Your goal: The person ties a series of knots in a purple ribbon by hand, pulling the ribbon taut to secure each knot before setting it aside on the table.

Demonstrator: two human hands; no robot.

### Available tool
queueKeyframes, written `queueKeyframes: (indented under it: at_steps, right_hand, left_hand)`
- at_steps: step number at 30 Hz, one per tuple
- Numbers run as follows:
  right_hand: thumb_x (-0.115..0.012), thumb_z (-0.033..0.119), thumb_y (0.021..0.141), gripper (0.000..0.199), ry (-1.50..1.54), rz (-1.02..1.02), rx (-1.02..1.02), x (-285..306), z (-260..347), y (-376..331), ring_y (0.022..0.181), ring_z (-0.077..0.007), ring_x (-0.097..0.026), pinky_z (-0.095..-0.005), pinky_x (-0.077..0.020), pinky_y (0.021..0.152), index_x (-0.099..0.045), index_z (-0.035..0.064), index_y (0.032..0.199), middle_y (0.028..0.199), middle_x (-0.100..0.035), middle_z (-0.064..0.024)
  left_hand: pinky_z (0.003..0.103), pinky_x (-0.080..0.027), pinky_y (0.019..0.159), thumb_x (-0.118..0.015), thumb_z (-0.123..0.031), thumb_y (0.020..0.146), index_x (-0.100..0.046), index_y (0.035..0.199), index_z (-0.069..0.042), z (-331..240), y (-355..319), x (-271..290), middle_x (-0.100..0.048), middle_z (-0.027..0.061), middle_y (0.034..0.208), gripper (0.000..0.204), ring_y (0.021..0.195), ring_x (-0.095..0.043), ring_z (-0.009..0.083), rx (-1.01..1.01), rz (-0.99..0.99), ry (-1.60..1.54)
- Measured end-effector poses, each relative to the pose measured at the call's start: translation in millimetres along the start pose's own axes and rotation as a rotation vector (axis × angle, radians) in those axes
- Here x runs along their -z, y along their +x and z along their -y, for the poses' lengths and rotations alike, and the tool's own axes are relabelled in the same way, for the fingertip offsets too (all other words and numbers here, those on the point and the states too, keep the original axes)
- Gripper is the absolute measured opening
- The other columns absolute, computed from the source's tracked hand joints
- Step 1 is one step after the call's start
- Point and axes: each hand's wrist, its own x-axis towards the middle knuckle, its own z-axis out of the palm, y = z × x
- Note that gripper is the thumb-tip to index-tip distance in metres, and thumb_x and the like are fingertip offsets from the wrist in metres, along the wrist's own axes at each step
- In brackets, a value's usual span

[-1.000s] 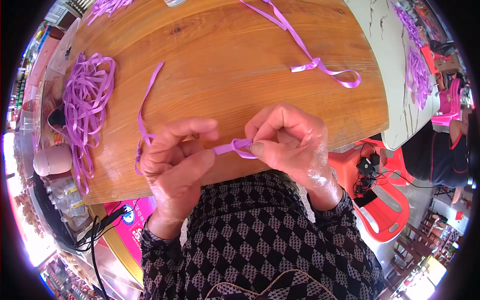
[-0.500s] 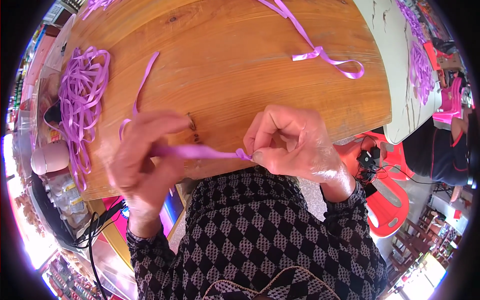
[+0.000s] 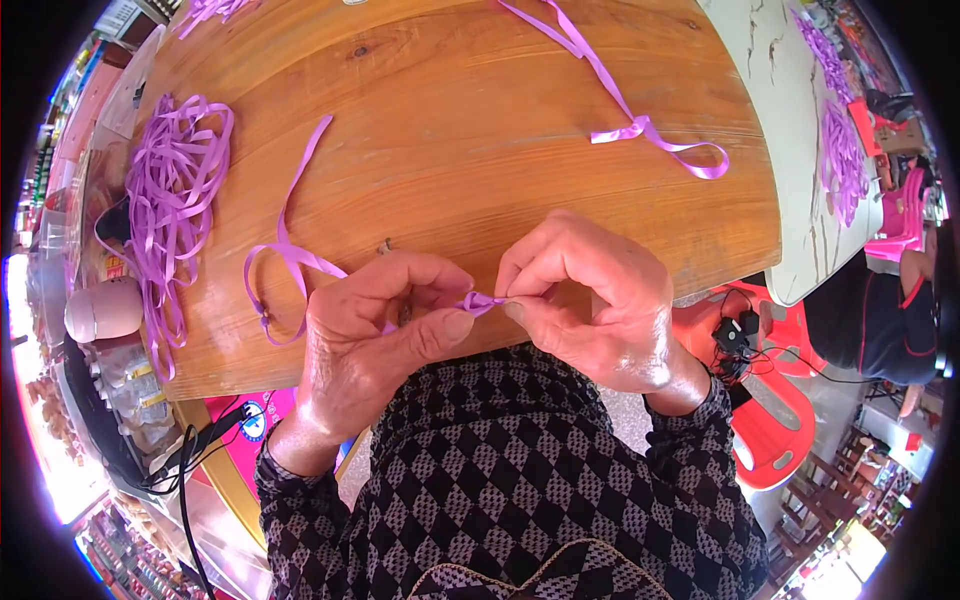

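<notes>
My left hand [image 3: 375, 335] and my right hand [image 3: 590, 300] meet over the near edge of a round wooden table [image 3: 450, 120]. Both pinch a purple ribbon [image 3: 285, 250] between thumb and fingers; a small fold of it shows between the fingertips. From my left hand the ribbon loops out to the left on the wood and runs up toward the table's middle. The part inside my palms is hidden.
A pile of purple ribbon strips [image 3: 170, 195] lies at the table's left edge. Another ribbon with a bow-like loop [image 3: 640, 130] lies at the far right. More purple strips lie on a white table [image 3: 835, 130] to the right. Red plastic stools [image 3: 770, 400] stand below.
My left hand, which had pulled the ribbon out to the left, has come back to my right hand. The ribbon's slack now lies in a loop on the table.
</notes>
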Motion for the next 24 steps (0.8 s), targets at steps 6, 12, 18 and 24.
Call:
queueKeyframes:
  at_steps: [6,12,18,24]
  right_hand:
    - [-0.063,-0.008,0.069,0.014,-0.066,-0.063,0.126,-2,-6,0,0.067,-0.018,-0.053,-0.0272,-0.0416,0.059,-0.057,0.0036,0.075,0.079,-0.06,-0.0063]
    - [-0.067,-0.003,0.07,0.014,-0.126,-0.111,0.15,-4,-5,-1,0.071,-0.0179,-0.053,-0.0277,-0.0418,0.06,-0.059,0.0039,0.079,0.084,-0.06,-0.0071]
    - [-0.067,-0.003,0.071,0.015,-0.099,-0.109,0.167,-6,-8,-3,0.073,-0.0186,-0.053,-0.028,-0.0424,0.06,-0.059,0.0031,0.082,0.086,-0.061,-0.008]
    - [-0.066,0.001,0.074,0.018,-0.101,-0.105,0.14,-4,-2,-2,0.078,-0.0198,-0.055,-0.0289,-0.0444,0.065,-0.059,0.0008,0.09,0.088,-0.06,-0.0102]
  left_hand:
    - [0.019,-0.044,0.068,-0.063,-0.006,0.081,-0.058,0.097,0.004,2,1,-9,-0.06,0.0048,0.089,0.02,0.077,-0.055,0.0068,0.169,-0.007,-0.374]
    - [0.017,-0.044,0.065,-0.063,-0.004,0.081,-0.061,0.093,0.003,3,1,-11,-0.062,0.0028,0.082,0.015,0.072,-0.055,0.006,0.12,-0.11,-0.274]
    - [0.021,-0.044,0.061,-0.07,-0.005,0.072,-0.064,0.085,0.002,8,0,-21,-0.064,0.005,0.077,0.016,0.068,-0.056,0.0093,0.095,-0.218,-0.291]
    - [0.019,-0.045,0.066,-0.064,-0.001,0.078,-0.063,0.091,0.003,18,1,-21,-0.064,0.0056,0.081,0.013,0.073,-0.057,0.0077,0.031,-0.19,-0.369]
